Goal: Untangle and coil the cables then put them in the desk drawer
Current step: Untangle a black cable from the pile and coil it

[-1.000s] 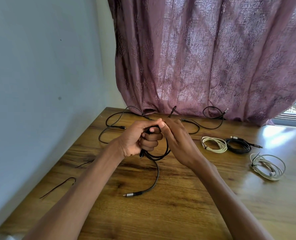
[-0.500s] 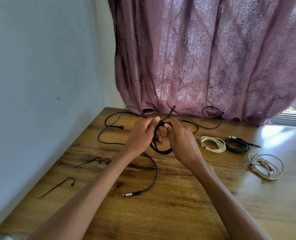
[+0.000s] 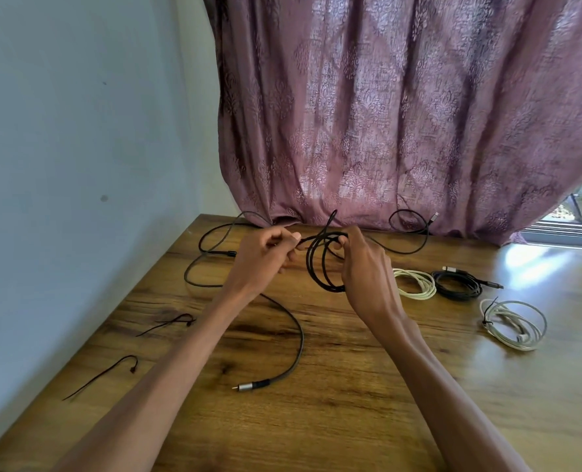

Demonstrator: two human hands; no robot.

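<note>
Two black cable (image 3: 320, 267) loops, thin, half-coiled

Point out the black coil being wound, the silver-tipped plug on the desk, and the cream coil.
black coil (image 3: 320, 267), head view, left side of the loops.
silver-tipped plug (image 3: 247, 387), head view, metal barrel.
cream coil (image 3: 415, 284), head view, middle strands.

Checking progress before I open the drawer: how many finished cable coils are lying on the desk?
3, all right of the hands: a cream coil, a black coil beside it, and a whitish tied coil nearer the desk's right edge. None visibly hidden.
</note>
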